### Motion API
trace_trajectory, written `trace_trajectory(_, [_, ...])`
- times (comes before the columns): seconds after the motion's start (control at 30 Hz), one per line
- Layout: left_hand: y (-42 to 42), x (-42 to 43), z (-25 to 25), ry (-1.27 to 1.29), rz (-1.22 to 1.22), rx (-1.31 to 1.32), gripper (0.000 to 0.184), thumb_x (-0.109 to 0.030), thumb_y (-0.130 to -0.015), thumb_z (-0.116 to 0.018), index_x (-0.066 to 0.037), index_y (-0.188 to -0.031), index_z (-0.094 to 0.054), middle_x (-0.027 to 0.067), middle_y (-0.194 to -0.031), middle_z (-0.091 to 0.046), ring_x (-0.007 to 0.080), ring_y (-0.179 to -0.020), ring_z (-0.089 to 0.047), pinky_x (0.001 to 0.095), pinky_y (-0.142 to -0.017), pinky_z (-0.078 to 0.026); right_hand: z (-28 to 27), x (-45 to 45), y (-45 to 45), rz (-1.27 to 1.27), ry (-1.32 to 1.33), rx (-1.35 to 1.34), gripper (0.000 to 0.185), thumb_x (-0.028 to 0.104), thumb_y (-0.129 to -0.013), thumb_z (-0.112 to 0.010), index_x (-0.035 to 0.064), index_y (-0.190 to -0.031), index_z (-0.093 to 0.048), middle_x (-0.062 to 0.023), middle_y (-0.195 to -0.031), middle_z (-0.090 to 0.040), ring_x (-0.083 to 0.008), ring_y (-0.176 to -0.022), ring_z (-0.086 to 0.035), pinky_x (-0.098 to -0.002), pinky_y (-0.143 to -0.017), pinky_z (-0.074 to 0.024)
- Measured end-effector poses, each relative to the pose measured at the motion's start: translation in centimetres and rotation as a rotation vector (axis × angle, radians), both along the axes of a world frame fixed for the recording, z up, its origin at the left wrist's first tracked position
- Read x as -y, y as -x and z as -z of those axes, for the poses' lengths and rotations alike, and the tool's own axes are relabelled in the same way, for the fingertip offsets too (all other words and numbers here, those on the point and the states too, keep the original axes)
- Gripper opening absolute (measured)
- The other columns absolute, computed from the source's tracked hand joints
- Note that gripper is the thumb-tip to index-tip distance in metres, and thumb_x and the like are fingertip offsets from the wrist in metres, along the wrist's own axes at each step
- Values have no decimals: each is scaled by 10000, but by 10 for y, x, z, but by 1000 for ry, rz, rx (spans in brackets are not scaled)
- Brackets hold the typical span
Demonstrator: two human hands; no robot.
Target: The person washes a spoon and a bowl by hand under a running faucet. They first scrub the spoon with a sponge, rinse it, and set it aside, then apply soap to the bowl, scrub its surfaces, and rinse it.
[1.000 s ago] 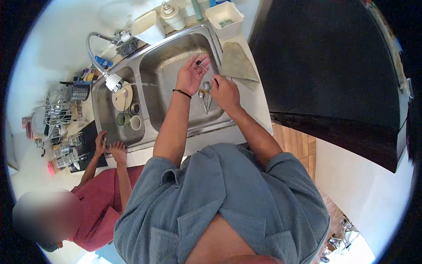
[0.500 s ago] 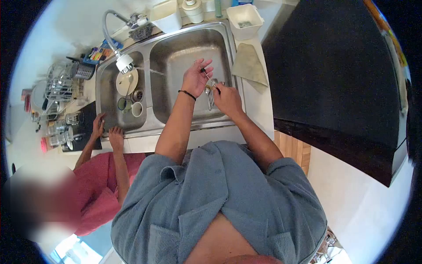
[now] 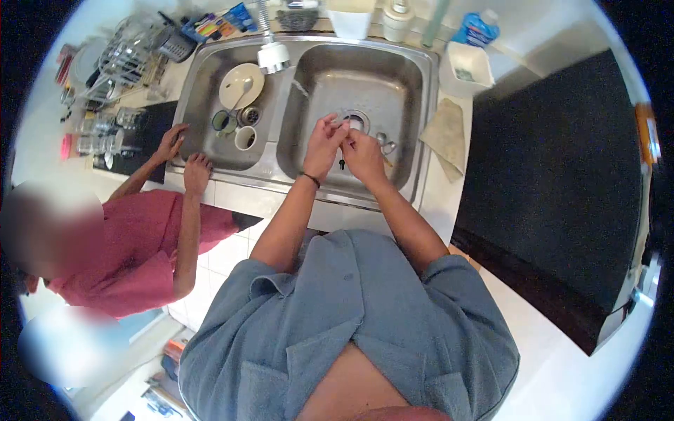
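Observation:
My left hand (image 3: 324, 146) and my right hand (image 3: 364, 156) meet over the right sink basin (image 3: 337, 67), fingers closed around a thin metal utensil. The black end of this utensil (image 3: 342, 165) points down toward me below my fingers; my fingers hide most of its length, so its kind is unclear. Something shiny shows at my left fingertips. Just right of my right hand, spoons (image 3: 386, 146) lie on the basin floor near the drain (image 3: 359, 121).
A spray faucet (image 3: 272, 57) hangs over the divider, water running. The left basin holds a plate (image 3: 235, 83) with a spoon, a green glass (image 3: 223, 122) and a white cup (image 3: 246, 138). A co-worker's hands (image 3: 198, 174) rest at the left edge. A cloth (image 3: 446, 137) lies right.
My left hand, palm up with fingers spread before, has closed in beside my right hand. The utensil's black end now points down toward me. The view has shifted, so the sink appears further right.

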State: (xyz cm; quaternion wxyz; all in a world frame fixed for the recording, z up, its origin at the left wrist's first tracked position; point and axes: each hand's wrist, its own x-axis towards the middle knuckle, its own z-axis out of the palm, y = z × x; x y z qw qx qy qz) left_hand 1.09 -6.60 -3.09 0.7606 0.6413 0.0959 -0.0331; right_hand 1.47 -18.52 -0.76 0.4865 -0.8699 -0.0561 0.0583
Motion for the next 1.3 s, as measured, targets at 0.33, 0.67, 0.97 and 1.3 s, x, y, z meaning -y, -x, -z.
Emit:
trace_trajectory(0.33, [80, -133, 9, -367, -404, 162, 400, -261, -969, -504, 10, -1256, -437, 92, -1027, -619, 158, -931, -572, 305, -855, -453, -47, -143, -32, -244, -364, 49, 345, 111, -822, -641, -12, -1083, -452, -123, -745, -669, -189, -632, -643, -309, -598, -492])
trace_trajectory(0.67, [37, -220, -15, -687, -528, 30, 569, -87, -830, -620, 38, -1333, -386, 151, -1166, -563, 225, -1039, -547, 339, -922, -418, -92, -305, -94, -474, -532, 38, 258, 127, -916, -484, 12, -1119, -373, -182, -712, -640, -393, -662, -642, -486, -622, -492])
trace_trajectory(0.97, [64, -213, 21, -1127, -317, 143, 558, -172, -732, -651, 46, -1217, -479, 217, -1080, -556, 396, -1004, -538, 480, -879, -414, -158, -437, -282, -6, -756, 548, 432, 398, -891, -514, -28, -854, -571, -258, -723, -612, -450, -716, -602, -517, -667, -465])
trace_trajectory(1.3, [55, -216, 11, -1043, -306, 166, 565, -193, -704, -635, 63, -1185, -489, 225, -1088, -566, 390, -980, -561, 477, -868, -430, -152, -544, -378, -376, -151, 456, 360, 159, -932, -468, -59, -1218, -463, -200, -837, -609, -313, -743, -595, -413, -636, -506])
